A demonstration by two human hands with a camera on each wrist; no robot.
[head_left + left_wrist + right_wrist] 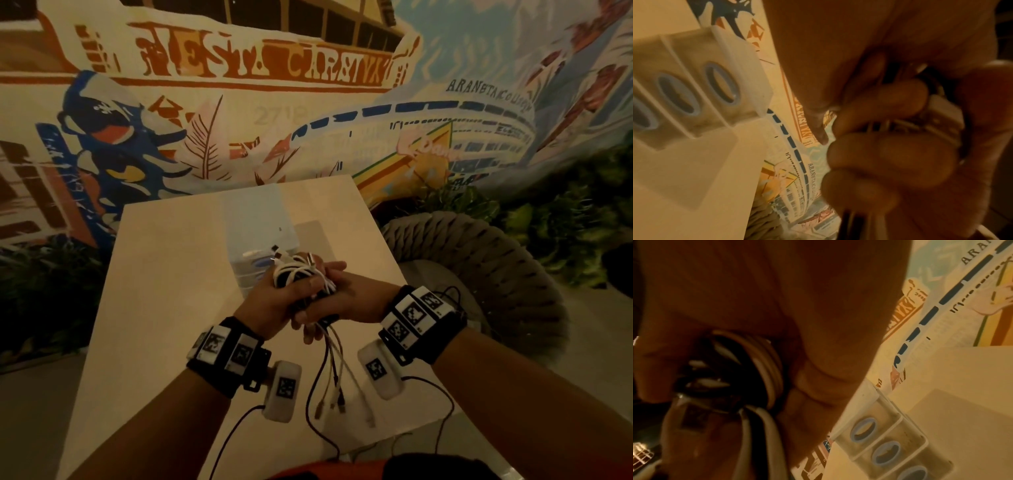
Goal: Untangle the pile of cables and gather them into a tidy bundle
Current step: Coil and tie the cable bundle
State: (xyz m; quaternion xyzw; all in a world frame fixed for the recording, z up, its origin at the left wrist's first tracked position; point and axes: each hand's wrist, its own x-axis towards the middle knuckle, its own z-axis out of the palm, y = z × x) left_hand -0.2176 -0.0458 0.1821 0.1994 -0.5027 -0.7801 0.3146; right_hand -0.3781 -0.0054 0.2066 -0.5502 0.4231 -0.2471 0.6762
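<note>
Both hands hold a bundle of white and dark cables [295, 272] above the white table [164, 274]. My left hand [274, 305] grips the coil from the left, with the thumb laid over it. From the right, my right hand [356, 294] wraps round the same coil. Several loose cable ends [334, 383] hang below the hands, their plugs near the table's front edge. The left wrist view shows curled fingers [885, 99] pressed on the cables [943, 112]. Looped white and black strands [766, 363] sit under the palm in the right wrist view.
A translucent drawer box [260, 236] with blue oval handles [721, 84] [887, 451] stands on the table just beyond the hands. A woven rope seat [479, 267] sits to the right of the table. A painted mural wall [239, 102] rises behind.
</note>
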